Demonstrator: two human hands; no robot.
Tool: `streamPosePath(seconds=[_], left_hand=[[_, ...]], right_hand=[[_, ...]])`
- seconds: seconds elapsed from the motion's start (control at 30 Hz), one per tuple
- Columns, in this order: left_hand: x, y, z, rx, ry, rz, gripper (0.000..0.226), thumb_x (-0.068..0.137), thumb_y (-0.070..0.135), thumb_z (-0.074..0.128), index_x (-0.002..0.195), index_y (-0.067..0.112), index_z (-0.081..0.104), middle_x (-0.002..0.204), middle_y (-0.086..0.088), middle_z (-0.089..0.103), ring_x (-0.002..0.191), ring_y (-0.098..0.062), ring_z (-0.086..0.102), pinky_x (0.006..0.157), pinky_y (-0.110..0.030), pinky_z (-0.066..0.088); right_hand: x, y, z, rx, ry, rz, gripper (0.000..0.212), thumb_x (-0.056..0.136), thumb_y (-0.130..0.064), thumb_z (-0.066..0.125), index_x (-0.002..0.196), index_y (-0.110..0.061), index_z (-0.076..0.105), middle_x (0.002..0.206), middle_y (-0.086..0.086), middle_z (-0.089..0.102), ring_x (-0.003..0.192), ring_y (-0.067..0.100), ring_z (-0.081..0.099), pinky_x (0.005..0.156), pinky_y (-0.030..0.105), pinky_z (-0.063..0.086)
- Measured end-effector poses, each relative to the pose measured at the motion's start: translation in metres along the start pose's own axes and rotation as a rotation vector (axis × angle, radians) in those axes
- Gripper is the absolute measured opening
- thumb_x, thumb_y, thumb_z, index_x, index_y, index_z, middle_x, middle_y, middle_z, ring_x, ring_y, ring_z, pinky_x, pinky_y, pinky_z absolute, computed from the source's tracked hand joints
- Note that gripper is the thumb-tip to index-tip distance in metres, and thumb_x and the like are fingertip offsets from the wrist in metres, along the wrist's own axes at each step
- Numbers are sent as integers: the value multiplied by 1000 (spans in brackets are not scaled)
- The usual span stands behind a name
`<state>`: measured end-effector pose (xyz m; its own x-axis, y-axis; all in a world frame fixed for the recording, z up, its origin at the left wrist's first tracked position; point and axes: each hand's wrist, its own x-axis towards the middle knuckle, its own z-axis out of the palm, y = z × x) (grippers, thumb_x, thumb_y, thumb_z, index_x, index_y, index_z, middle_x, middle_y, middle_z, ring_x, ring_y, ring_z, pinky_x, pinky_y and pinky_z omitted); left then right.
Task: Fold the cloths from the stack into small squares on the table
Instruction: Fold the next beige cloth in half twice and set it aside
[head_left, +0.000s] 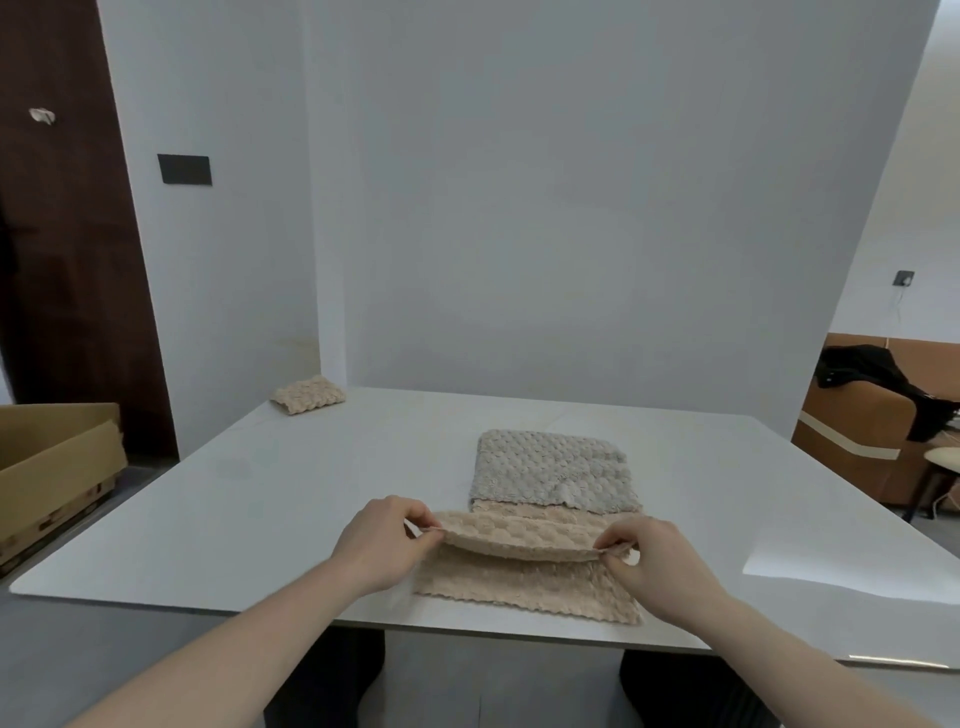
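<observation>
A beige textured cloth (524, 577) lies near the front edge of the white table (260, 493). My left hand (384, 540) pinches its left far corner and my right hand (649, 558) pinches its right far corner, holding that edge lifted above the near half. Just behind it lies the stack, with a grey cloth (553, 470) on top and a strip of another beige cloth showing under its near edge. A small folded beige cloth (309, 394) sits at the table's far left corner.
A white wall stands right behind the table. A cardboard box (57, 467) is on the floor to the left. To the right are a brown sofa (862, 441) with black clothing on it and a stool.
</observation>
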<state>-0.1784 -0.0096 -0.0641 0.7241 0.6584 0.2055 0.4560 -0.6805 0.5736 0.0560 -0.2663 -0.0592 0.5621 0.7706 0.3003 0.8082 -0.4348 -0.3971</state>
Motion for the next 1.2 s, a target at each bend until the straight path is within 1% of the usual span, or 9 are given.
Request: streamPosePath(seconds=[0.27,0.37,0.47,0.53,0.6,0.7,0.8,0.97,1.2], left_hand=[[-23,-4,9,191,-66,30,19,81,59,66,89,43,72,90,28,67,79,5,61,73,-20,48],[-27,-1,8,235,-106,25,31,76,67,64,85,39,75,81,21,66,76,1,60,66,-20,44],[-27,11,7,242,-101,13,39,76,71,59,79,36,75,72,14,61,71,-2,58,62,-24,44],[-23,25,10,213,-51,37,34,80,64,58,82,34,74,80,16,60,78,-2,58,71,-26,49],[-17,41,19,172,-44,94,31,86,59,55,97,36,72,102,20,57,98,-3,57,88,-29,50],[-6,58,43,178,-137,203,45,94,56,49,133,36,59,144,13,44,134,-13,40,114,-34,35],[2,68,70,274,-199,231,58,99,52,41,154,35,34,168,6,14,153,-23,13,126,-43,14],[11,71,100,394,-325,174,69,101,57,25,162,35,3,169,5,-16,155,-24,-15,125,-52,-8],[7,54,121,416,-290,159,73,97,68,11,161,36,-4,168,10,-15,154,-20,-22,124,-50,-12]], right_hand=[[-23,7,19,-35,-118,22,13,81,-34,61,83,-42,71,92,-25,68,98,-3,59,89,20,48],[-29,8,23,-43,-173,15,7,80,-45,62,79,-44,68,93,-24,66,94,-6,57,87,19,49],[-28,4,22,-6,-140,55,15,79,-53,62,74,-41,71,90,-23,66,90,-6,60,80,16,48],[-20,1,23,42,-61,100,17,81,-52,62,79,-39,72,93,-23,67,92,-4,62,77,14,45],[-10,0,27,52,-8,104,24,83,-53,58,97,-40,72,112,-23,65,108,1,60,90,21,46],[2,-5,38,4,-47,92,44,92,-49,56,134,-36,61,148,-15,47,140,13,41,115,30,34],[8,-10,48,-94,-120,117,60,99,-54,45,155,-38,32,168,-11,15,156,20,11,125,38,17],[9,3,66,-174,-224,194,71,99,-65,27,162,-38,9,170,-11,-9,157,19,-10,127,50,0],[3,12,77,-169,-230,213,71,98,-68,20,161,-40,4,170,-13,-6,157,16,-7,126,50,-4]])
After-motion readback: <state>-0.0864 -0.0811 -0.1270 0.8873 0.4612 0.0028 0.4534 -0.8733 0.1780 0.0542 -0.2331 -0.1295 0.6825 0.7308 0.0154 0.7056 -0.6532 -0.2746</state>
